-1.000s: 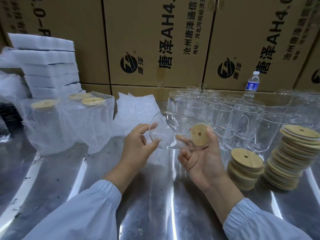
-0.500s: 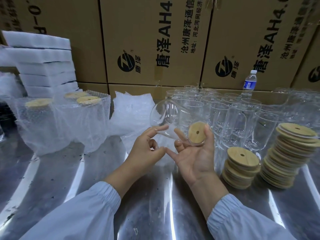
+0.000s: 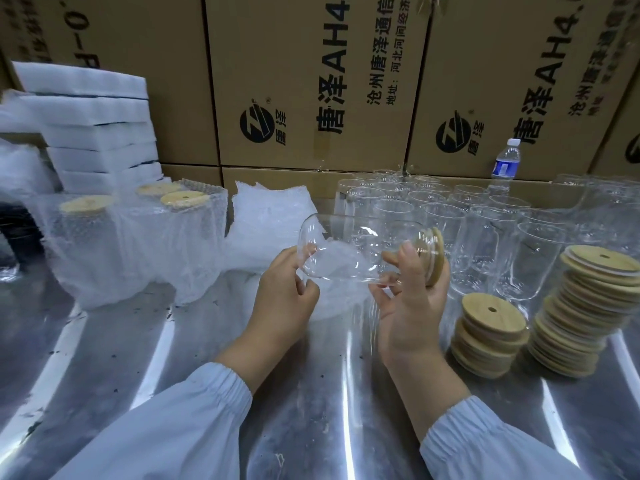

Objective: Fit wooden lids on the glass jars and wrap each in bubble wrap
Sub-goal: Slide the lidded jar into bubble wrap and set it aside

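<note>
1. While the head camera looks down, a clear glass jar [image 3: 360, 251] is held on its side above the shiny metal worktop [image 3: 173, 341], with its base toward the left hand [image 3: 284, 299] and its mouth toward the right hand [image 3: 412, 306].
2. The left fingers [image 3: 282, 261] curl round the jar's base. The right hand cups a round wooden lid [image 3: 437, 258] against the mouth, its thumb on the glass.
3. The lid seems only partly seated, though glare hides the seam.
4. Judged from this, the step is pressing it home. Brace the base, push straight along the jar's axis and press evenly round the rim so the lid does not go in crooked.
5. Avoid knocking the open glass jars [image 3: 485, 230] just behind. A crumpled sheet of bubble wrap [image 3: 273, 220] lies near for wrapping.
</note>
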